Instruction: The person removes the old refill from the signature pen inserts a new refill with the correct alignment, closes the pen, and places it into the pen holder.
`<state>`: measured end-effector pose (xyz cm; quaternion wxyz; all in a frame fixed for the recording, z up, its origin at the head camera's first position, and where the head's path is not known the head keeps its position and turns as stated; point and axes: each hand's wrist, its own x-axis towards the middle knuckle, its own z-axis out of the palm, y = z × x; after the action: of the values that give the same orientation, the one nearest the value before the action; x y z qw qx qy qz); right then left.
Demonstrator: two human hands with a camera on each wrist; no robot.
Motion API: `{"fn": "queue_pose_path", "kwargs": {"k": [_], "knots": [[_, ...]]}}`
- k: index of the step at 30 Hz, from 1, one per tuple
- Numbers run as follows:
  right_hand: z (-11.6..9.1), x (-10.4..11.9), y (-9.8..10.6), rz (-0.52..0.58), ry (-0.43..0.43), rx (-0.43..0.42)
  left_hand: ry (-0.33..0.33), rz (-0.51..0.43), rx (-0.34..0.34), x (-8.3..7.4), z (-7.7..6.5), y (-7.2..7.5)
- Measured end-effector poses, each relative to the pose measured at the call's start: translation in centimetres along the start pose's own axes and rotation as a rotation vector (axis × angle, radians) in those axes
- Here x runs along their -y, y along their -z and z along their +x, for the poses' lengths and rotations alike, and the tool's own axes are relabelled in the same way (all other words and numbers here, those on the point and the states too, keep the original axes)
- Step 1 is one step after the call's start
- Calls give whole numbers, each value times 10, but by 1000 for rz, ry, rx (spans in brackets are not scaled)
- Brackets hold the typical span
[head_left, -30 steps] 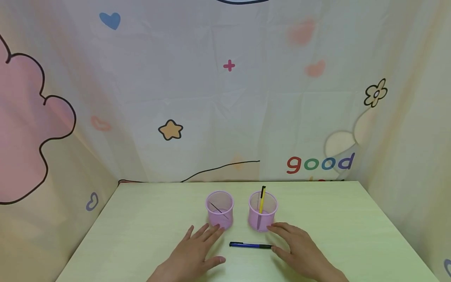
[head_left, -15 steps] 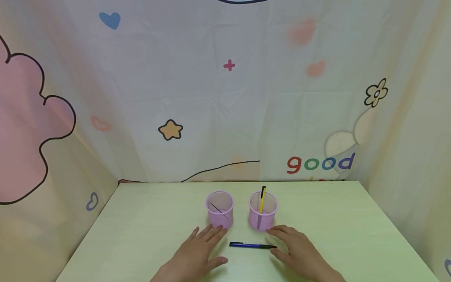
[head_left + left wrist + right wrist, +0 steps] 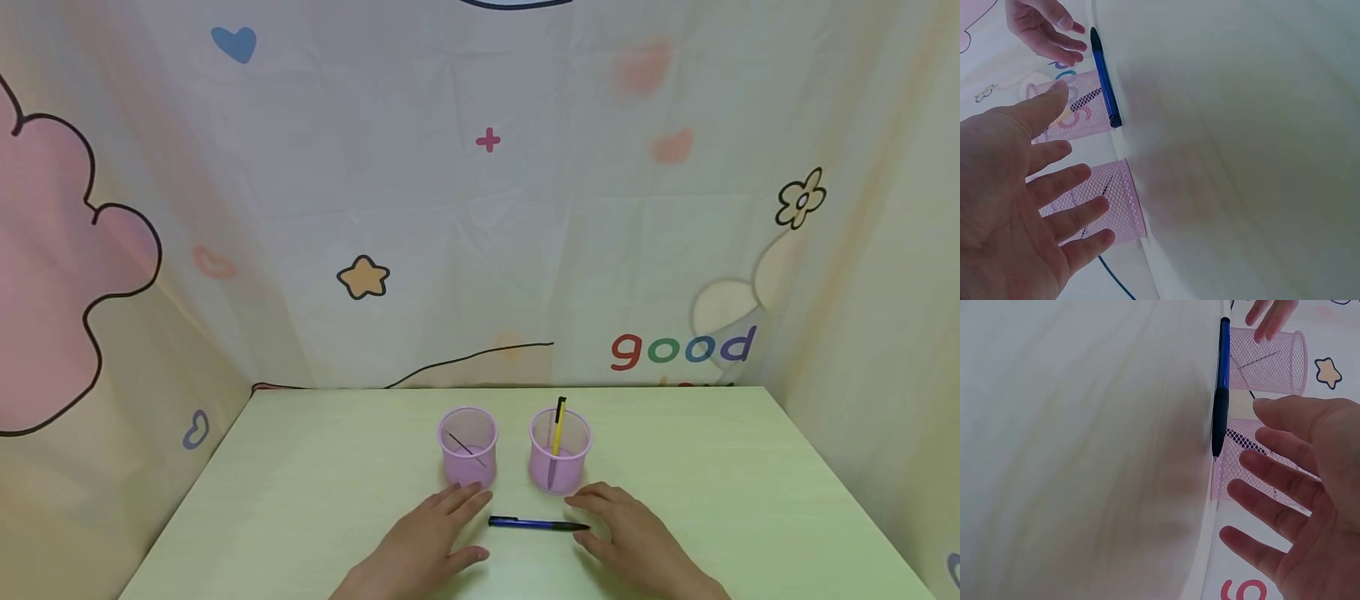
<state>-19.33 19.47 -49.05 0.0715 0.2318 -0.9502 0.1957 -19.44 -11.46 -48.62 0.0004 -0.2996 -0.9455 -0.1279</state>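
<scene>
A blue pen (image 3: 536, 524) with a dark grip lies crosswise on the table between the two hands. My left hand (image 3: 423, 542) is left of it, fingers extended and holding nothing, its fingertips in front of the left pink mesh pen cup (image 3: 468, 471). My right hand (image 3: 637, 537) is at the pen's tip end, fingers loosely bent around nothing, in front of the right pink mesh pen cup (image 3: 558, 473). Both palms show bare in the wrist views. A yellow pen (image 3: 557, 433) with a black clip stands tilted in the right cup.
The pale table (image 3: 315, 467) extends to both sides of the cups. Behind it hangs a printed curtain (image 3: 420, 192) with hearts, a star and lettering. A thin dark line (image 3: 467, 447) shows inside the left cup; what it is I cannot tell.
My left hand has drawn slightly back and to the right. My right hand has shifted slightly back and left, revealing the blue pen's tip. Pen and cups stay where they were.
</scene>
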Motion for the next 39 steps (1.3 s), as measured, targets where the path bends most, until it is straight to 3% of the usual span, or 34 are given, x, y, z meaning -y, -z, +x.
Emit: {"fn": "queue_pose_path", "kwargs": {"k": [26, 39], "knots": [[7, -2, -1, -30, -53, 83, -3, -1, 22, -9, 16, -10], [12, -2, -6, -56, 6, 55, -9, -7, 53, -12, 20, -10]]}}
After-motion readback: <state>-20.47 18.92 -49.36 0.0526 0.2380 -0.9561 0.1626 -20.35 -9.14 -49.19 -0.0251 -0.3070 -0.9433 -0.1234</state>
